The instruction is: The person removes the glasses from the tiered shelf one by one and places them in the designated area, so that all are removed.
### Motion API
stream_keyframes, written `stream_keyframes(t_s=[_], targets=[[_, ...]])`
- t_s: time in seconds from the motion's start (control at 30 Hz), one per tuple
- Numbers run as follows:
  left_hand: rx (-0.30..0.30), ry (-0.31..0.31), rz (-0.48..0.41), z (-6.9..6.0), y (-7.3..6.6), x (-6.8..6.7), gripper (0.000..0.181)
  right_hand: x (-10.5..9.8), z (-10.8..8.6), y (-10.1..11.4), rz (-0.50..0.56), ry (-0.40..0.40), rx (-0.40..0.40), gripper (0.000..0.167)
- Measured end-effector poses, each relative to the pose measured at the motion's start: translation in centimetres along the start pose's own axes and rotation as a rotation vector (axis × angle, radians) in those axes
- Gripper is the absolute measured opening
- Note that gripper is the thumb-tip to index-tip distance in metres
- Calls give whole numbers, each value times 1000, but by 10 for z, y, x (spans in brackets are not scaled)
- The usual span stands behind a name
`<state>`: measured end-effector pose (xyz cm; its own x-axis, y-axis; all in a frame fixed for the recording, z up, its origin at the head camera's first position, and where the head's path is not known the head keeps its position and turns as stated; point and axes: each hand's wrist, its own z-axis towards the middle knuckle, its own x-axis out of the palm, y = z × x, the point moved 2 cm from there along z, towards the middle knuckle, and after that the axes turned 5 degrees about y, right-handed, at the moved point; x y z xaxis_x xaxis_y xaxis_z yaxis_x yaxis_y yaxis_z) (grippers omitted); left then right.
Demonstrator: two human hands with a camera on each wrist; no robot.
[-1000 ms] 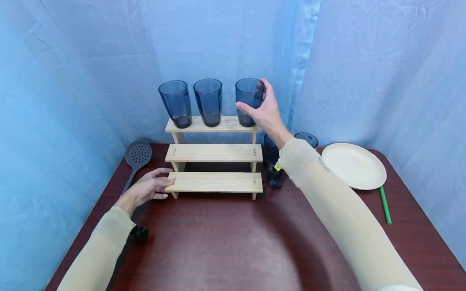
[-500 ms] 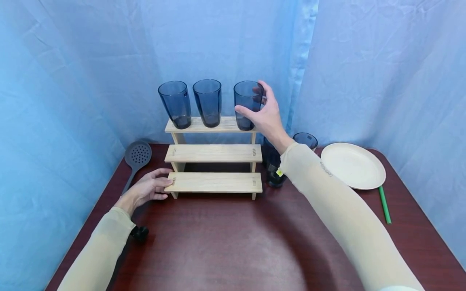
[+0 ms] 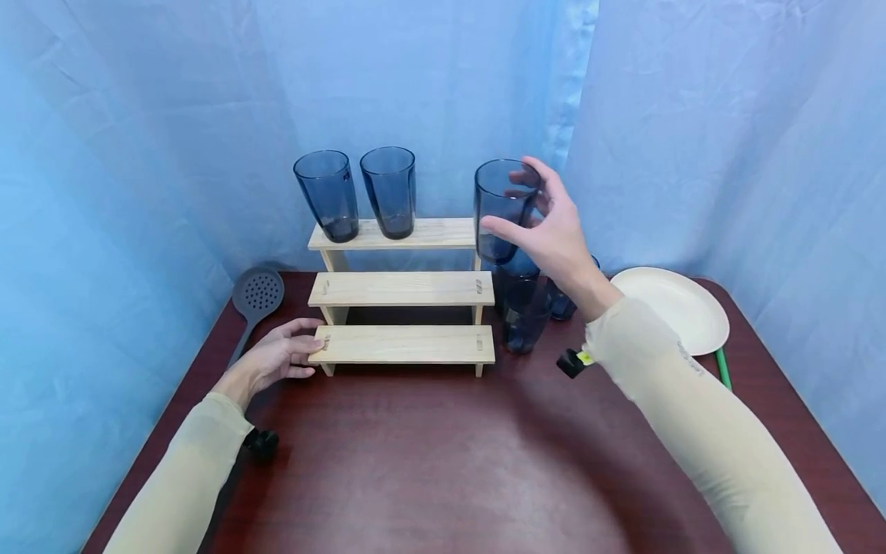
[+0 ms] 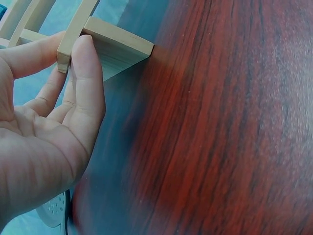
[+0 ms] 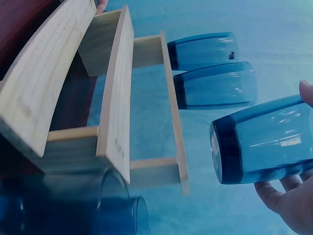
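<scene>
My right hand (image 3: 561, 238) grips a blue drinking glass (image 3: 497, 240) by its side, thumb in front and fingers behind. In the right wrist view that glass (image 5: 274, 142) hangs in the air, its base apart from the shelf. At the left, my left hand (image 3: 277, 358) pinches the end of the lowest board of a three-step wooden display stand (image 3: 404, 346). Thumb and fingers lie on either side of the board (image 4: 78, 27) in the left wrist view. Two more blue glasses, a left one (image 3: 328, 200) and a right one (image 3: 391, 196), stand upright on the top step.
More blue glasses (image 3: 524, 315) stand on the table right of the stand, partly behind my right hand and the held glass. A grey slotted turner (image 3: 259, 292) lies at the left. At the right, a cream plate (image 3: 667, 308) lies over a green stick (image 3: 723, 368).
My right hand has lifted the third glass off the top step and moved it right and nearer, past the stand's end. My left hand keeps its hold on the lowest board.
</scene>
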<state>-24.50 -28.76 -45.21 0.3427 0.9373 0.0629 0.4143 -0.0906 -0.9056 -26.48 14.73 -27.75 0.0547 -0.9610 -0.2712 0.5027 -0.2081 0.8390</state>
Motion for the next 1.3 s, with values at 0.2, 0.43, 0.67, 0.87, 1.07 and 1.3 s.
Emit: stream_keyframes(t_s=[0.2,0.43,0.67,0.87,1.07,1.3], targets=[[2,-1,-5,-1,0,0,68,-31,-29,-2,26,-38,12,85],[-1,1,-15,-2,0,-1,68,-64,-65,-14,97,-87,65,87],[0,1,-18,-3,0,-1,71,-78,-89,-44,34,-94,118,88],[11,5,-13,-1,2,-1,72,-80,-108,-75,-25,-59,186,89],[11,1,-25,1,3,-1,70,-80,-121,-99,-72,-15,253,98],[18,4,-24,0,2,0,70,-79,-130,-119,-162,13,310,104]])
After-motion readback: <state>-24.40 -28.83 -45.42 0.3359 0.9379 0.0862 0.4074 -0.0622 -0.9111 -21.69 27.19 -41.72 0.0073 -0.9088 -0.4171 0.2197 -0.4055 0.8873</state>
